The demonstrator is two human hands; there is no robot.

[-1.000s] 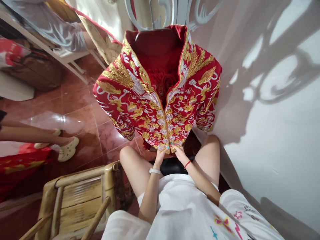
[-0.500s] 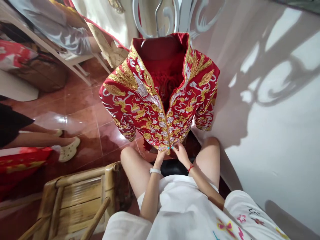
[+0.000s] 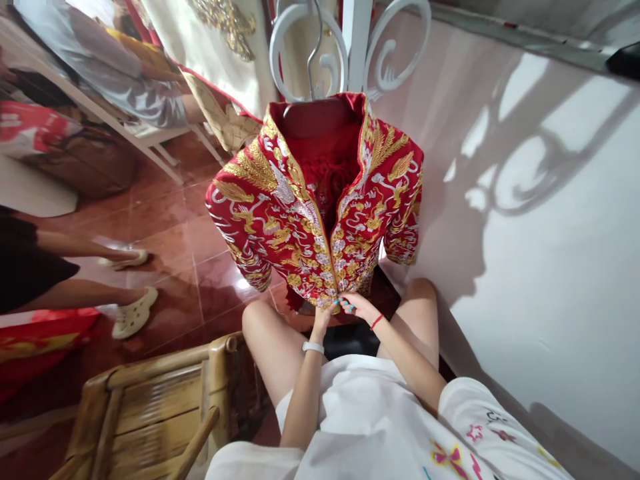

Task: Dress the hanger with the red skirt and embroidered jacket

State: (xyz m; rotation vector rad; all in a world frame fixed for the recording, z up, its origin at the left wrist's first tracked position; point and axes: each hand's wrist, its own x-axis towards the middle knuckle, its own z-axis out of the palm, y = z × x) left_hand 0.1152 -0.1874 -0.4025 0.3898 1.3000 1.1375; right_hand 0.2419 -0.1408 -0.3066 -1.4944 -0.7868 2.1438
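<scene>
A red jacket point(image 3: 300, 233) with dense gold and silver embroidery hangs in front of me on a hanger point(image 3: 315, 50). Its stand collar is spread apart at the top, and the front edges meet lower down. My left hand point(image 3: 323, 315), with a white band at the wrist, pinches the bottom hem by the front opening. Close beside it, my right hand point(image 3: 359, 305) has its fingers closed on the front edge, a red string round the wrist. Exactly what the fingertips grip there is too small to make out.
A bamboo chair point(image 3: 155, 400) stands at my left. White scrolled metalwork point(image 3: 357, 47) rises behind the jacket, near a cream embroidered garment point(image 3: 220, 60). At right is a white wall point(image 3: 560, 287). Another person's legs point(image 3: 100, 280) and a seated person point(image 3: 115, 60) are at left.
The jacket sits slightly lower in view as the camera shifts. My right hand has moved up a little along the front edge, its fingers more curled. The standing person's feet have shifted slightly.
</scene>
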